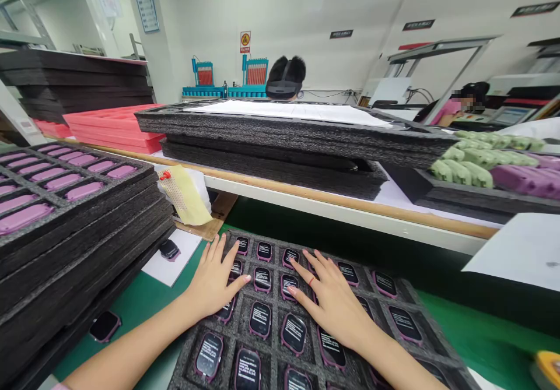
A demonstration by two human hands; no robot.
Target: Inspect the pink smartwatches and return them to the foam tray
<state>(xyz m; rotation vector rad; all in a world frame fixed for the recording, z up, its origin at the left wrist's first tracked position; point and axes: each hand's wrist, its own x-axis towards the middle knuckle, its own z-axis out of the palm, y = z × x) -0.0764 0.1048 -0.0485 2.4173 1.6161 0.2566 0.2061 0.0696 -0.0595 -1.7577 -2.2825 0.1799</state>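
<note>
A black foam tray lies before me, its pockets filled with purple-framed smartwatches whose lit screens show white text. Over the tray's far left part rests my left hand, fingers spread, covering some of the watches. My right hand, with a thin red ring on one finger, spreads over the middle columns. Its thumb and a fingertip are at watch screens. Neither hand holds anything. The watches beneath both palms are partly hidden.
At left stands a stack of foam trays with purple watch casings. Two loose watches lie beside it. A shelf edge runs across ahead, bearing black foam stacks. Yellow tape sits at right. Other people are beyond.
</note>
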